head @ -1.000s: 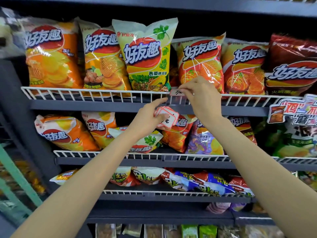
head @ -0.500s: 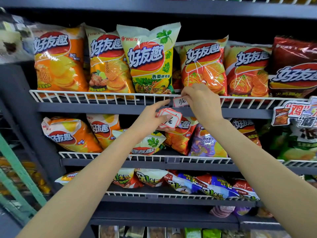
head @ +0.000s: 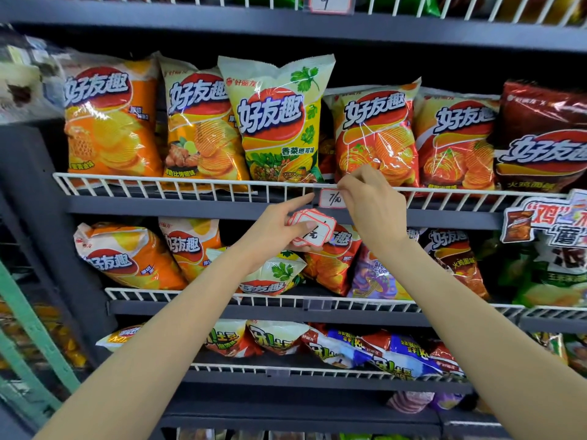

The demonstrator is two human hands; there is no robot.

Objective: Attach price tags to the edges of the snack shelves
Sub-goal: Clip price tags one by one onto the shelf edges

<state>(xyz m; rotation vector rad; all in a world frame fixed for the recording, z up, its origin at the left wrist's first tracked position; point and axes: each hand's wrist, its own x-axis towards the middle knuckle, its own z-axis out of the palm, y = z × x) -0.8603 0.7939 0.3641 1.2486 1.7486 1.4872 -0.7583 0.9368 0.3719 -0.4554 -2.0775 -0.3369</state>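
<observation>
A white price tag with a red border (head: 331,198) sits in a clear holder on the white wire rail (head: 178,185) of the chip shelf. My right hand (head: 370,203) pinches the tag's right edge at the rail. My left hand (head: 279,228) holds a small stack of red-bordered price tags (head: 313,231) just below the shelf edge, its index finger stretched up toward the tag's left side. An empty clear tag holder (head: 317,303) sits on the rail one shelf down.
Chip bags fill the shelves, with a green-and-yellow bag (head: 276,122) right above the tag. A promotional sign (head: 546,220) hangs at the right of the same shelf. Another price tag (head: 330,3) hangs on the top shelf. A green frame (head: 28,328) stands at left.
The view has tilted up, so the shelves sit lower in frame. The tag has settled lower into the holder on the rail, and my right hand stays pinched on it.
</observation>
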